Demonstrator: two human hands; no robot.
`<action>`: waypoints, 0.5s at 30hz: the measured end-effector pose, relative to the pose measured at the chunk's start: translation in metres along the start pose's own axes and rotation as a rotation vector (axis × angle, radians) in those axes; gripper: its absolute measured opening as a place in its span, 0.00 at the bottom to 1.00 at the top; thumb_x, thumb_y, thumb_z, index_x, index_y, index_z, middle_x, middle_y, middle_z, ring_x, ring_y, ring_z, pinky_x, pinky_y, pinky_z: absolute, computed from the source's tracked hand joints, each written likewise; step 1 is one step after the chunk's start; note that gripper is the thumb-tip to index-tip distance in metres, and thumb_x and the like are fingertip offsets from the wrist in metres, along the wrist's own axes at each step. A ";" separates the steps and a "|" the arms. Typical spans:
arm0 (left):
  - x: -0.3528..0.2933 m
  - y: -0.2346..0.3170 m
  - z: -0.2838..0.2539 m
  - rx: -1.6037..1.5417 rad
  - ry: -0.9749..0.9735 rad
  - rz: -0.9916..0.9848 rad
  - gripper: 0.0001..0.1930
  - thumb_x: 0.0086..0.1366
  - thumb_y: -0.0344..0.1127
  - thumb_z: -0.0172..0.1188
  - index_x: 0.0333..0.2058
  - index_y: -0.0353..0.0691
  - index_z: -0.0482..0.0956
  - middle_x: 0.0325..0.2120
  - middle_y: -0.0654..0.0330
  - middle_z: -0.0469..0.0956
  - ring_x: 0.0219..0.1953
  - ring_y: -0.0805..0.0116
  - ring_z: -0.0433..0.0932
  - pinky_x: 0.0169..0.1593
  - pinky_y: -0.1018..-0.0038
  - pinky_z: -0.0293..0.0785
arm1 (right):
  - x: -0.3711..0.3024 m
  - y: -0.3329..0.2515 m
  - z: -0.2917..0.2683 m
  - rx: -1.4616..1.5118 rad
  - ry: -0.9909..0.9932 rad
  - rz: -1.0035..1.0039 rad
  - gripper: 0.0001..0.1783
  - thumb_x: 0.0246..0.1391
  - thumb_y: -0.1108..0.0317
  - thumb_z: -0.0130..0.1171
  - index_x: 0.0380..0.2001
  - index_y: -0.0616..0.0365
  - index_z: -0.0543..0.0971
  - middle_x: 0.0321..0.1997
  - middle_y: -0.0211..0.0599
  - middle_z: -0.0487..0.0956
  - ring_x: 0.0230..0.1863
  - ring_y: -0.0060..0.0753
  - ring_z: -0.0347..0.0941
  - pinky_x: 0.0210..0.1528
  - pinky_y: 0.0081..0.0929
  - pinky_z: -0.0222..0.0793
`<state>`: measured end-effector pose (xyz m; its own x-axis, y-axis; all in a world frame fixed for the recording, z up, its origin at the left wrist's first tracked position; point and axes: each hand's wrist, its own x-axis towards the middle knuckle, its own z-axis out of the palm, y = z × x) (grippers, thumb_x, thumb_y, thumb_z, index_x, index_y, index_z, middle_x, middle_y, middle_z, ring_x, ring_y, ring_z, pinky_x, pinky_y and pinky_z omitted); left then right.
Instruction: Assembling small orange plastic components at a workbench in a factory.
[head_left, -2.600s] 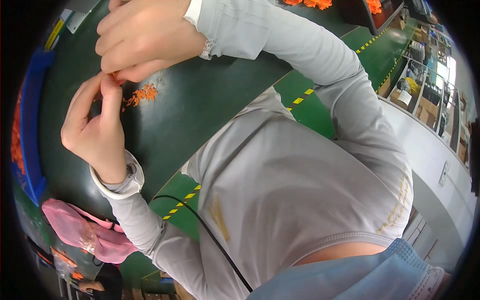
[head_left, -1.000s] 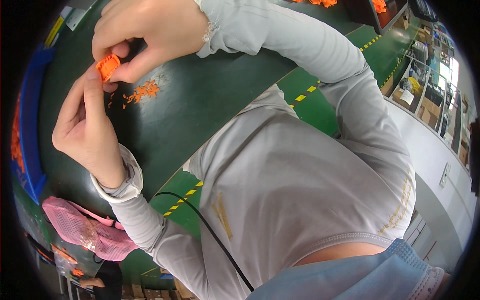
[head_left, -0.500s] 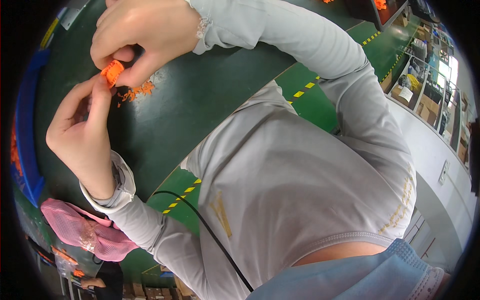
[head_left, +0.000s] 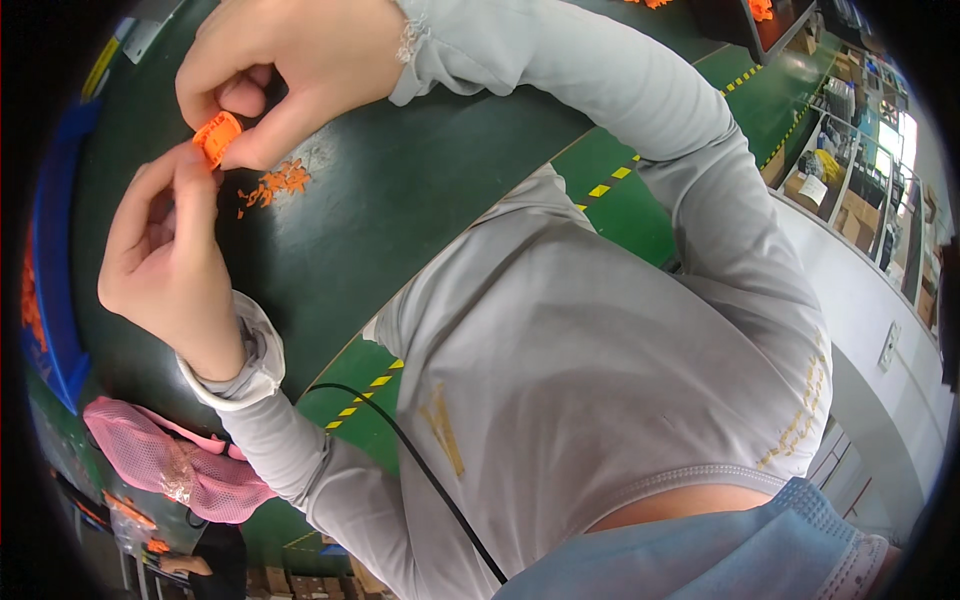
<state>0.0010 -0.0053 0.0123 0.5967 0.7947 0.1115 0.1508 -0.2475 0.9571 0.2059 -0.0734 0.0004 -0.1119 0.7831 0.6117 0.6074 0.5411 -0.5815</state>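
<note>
L hand [head_left: 175,290] & R hand [head_left: 320,60] both closed in a pinch, gripping one small orange part [head_left: 217,139] btwn them, just up-left of scrap pile [head_left: 288,178] on green table [head_left: 400,190]. Blue bin [head_left: 60,260] w/ orange pcs [head_left: 33,305]: well left of pile. Pink mesh item [head_left: 135,440]: well below pile, to its left.

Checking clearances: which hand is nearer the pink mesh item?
Left. The left hand is above the pink mesh item in the picture; the right hand is farther up and to the right.
</note>
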 end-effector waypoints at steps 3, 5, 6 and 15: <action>-0.001 -0.003 0.003 0.230 -0.010 0.161 0.04 0.63 0.21 0.67 0.35 0.25 0.84 0.28 0.61 0.82 0.27 0.79 0.76 0.32 0.85 0.72 | -0.001 0.005 0.005 -0.129 0.012 -0.094 0.11 0.36 0.61 0.70 0.22 0.50 0.77 0.19 0.23 0.76 0.27 0.33 0.76 0.40 0.34 0.60; 0.000 -0.004 0.004 0.147 -0.010 0.142 0.05 0.65 0.22 0.65 0.38 0.25 0.84 0.30 0.59 0.83 0.27 0.78 0.77 0.32 0.84 0.73 | -0.001 0.004 0.003 -0.207 0.022 -0.142 0.11 0.36 0.61 0.70 0.22 0.50 0.77 0.18 0.22 0.76 0.27 0.33 0.76 0.40 0.34 0.60; 0.001 -0.005 0.003 0.068 -0.003 0.122 0.07 0.66 0.22 0.63 0.40 0.24 0.84 0.32 0.57 0.84 0.27 0.77 0.77 0.32 0.83 0.73 | 0.001 0.001 0.001 -0.081 0.019 -0.059 0.12 0.37 0.61 0.70 0.22 0.51 0.78 0.18 0.23 0.76 0.26 0.31 0.76 0.40 0.33 0.61; 0.005 -0.009 -0.001 -0.275 -0.079 0.096 0.14 0.71 0.26 0.58 0.50 0.22 0.79 0.41 0.46 0.84 0.33 0.67 0.80 0.43 0.73 0.78 | 0.002 -0.013 -0.012 0.420 0.127 0.138 0.10 0.46 0.69 0.71 0.25 0.63 0.80 0.16 0.30 0.78 0.16 0.22 0.74 0.21 0.20 0.69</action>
<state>0.0018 0.0020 0.0048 0.6586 0.7270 0.1942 -0.1218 -0.1517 0.9809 0.2073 -0.0830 0.0158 0.0605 0.8268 0.5593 0.2360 0.5326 -0.8128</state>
